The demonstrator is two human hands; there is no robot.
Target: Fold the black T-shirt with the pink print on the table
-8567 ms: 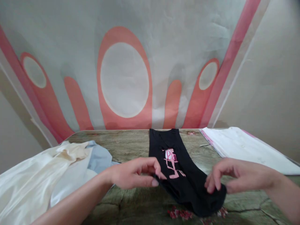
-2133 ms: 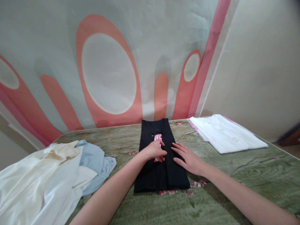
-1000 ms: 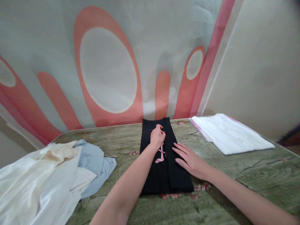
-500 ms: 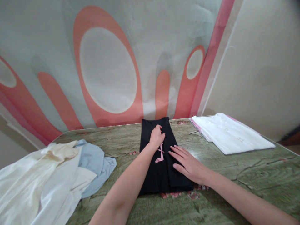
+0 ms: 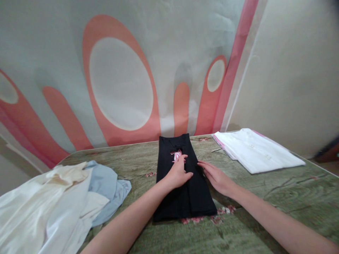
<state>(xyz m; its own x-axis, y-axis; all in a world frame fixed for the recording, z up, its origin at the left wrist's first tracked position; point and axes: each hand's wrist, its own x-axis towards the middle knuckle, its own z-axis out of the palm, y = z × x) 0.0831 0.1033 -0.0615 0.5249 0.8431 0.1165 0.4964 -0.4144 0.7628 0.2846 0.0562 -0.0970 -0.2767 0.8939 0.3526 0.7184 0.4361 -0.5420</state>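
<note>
A black garment with a pink and white print lies folded into a long strip on the table, its far end at the table's back edge. My left hand rests on its middle, thumb and fingers apart, partly covering the print. Along the garment's right edge lies my right hand, fingers stretched out and fingertips touching the cloth. Neither hand grips anything that I can see.
To the left is a loose heap of cream and white clothes with a light blue one beneath. Folded white clothes lie at the back right. The wood-patterned table meets a wall with orange shapes.
My left hand has moved back toward me along the black garment, uncovering the upper print. My right hand has shifted from lying on the garment to its right edge.
</note>
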